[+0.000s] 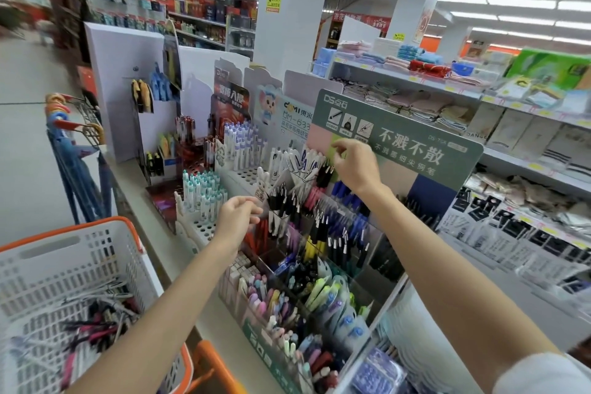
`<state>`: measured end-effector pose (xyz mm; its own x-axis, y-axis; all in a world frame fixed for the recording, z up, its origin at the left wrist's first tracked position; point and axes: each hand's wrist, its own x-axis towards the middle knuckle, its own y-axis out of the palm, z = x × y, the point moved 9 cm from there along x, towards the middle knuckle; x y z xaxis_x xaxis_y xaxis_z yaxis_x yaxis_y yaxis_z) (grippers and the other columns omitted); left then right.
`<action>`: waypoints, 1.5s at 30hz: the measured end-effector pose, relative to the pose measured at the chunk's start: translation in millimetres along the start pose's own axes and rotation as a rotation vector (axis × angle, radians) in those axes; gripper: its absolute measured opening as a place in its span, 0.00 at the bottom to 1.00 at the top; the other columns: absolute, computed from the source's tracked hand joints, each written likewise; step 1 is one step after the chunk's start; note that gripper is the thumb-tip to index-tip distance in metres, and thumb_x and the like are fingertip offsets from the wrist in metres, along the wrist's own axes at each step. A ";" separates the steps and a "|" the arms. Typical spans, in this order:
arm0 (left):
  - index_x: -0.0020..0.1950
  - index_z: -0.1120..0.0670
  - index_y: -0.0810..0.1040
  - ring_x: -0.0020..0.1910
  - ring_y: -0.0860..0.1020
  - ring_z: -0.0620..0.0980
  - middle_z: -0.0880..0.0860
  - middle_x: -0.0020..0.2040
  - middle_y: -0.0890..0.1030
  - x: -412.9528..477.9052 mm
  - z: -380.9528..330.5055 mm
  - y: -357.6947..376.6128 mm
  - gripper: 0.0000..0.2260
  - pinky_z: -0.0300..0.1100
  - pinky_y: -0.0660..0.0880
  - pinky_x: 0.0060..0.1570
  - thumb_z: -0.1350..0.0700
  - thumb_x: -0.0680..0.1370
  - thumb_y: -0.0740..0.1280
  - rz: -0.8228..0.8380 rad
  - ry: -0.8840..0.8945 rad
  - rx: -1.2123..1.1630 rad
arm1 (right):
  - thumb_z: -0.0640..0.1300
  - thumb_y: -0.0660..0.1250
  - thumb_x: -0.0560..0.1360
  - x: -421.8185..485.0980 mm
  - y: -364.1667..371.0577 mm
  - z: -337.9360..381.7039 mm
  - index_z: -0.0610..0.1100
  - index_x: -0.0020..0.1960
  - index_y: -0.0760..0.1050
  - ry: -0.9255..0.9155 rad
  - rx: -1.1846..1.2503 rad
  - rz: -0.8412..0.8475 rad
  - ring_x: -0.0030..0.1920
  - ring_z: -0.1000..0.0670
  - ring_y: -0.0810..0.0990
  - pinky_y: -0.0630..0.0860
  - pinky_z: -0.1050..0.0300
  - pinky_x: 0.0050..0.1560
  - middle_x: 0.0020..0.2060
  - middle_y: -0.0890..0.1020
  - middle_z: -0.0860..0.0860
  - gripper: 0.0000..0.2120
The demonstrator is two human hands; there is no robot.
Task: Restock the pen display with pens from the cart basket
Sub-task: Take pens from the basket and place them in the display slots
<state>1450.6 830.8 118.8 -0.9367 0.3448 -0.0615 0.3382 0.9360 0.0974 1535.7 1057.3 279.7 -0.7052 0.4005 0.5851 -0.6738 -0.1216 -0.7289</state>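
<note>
Your one cart basket (105, 240) sits low on the left, its loose pens (96, 326) lying flat and crosswise (too tangled to count), below and behind both hands. Your left hand (238, 217) — the nearer one — hovers loosely curled, seemingly empty, by the pen display (396, 125). Your right hand (356, 166) curls over upright black pens (324, 173) — whether it grips one, I cannot tell.

White perforated basket (105, 253) with orange rim, green header card (351, 105), black pens (281, 198)

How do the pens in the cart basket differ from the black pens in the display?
The loose pens in the white plastic cart basket lie flat in a tangled, mixed-colour heap; the black pens in the clear compartmented display stand upright, grouped by colour. The basket's are scattered, the display's packed. Both are slim pens.
</note>
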 end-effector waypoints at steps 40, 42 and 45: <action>0.53 0.64 0.72 0.42 0.79 0.58 0.60 0.45 0.77 -83.8 366.2 -384.2 0.12 0.46 0.74 0.37 0.56 0.78 0.68 -0.406 -0.925 0.745 | 0.32 0.67 0.67 -316.0 385.9 192.9 0.42 0.30 0.74 -0.731 0.008 0.718 0.33 0.45 0.71 0.73 0.50 0.41 0.25 0.72 0.48 0.09; 0.54 0.65 0.74 0.43 0.80 0.58 0.60 0.46 0.80 -78.1 384.1 -391.8 0.19 0.47 0.79 0.42 0.51 0.75 0.72 -0.325 -0.951 0.829 | 0.33 0.67 0.67 -316.6 388.7 190.6 0.42 0.31 0.74 -0.704 0.011 0.712 0.33 0.45 0.71 0.70 0.52 0.42 0.25 0.72 0.49 0.09; 0.62 0.64 0.71 0.48 0.81 0.58 0.61 0.54 0.80 -81.5 416.9 -395.3 0.32 0.50 0.81 0.47 0.43 0.70 0.75 -0.228 -1.042 0.928 | 0.35 0.69 0.67 -317.3 387.1 190.7 0.44 0.32 0.75 -0.689 0.014 0.693 0.33 0.46 0.72 0.66 0.55 0.41 0.27 0.74 0.50 0.08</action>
<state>1431.3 462.0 -328.9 -0.6206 -0.3071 -0.7215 0.5092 0.5419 -0.6687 1456.5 709.9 -120.3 -0.9174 -0.3821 0.1113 -0.0607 -0.1420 -0.9880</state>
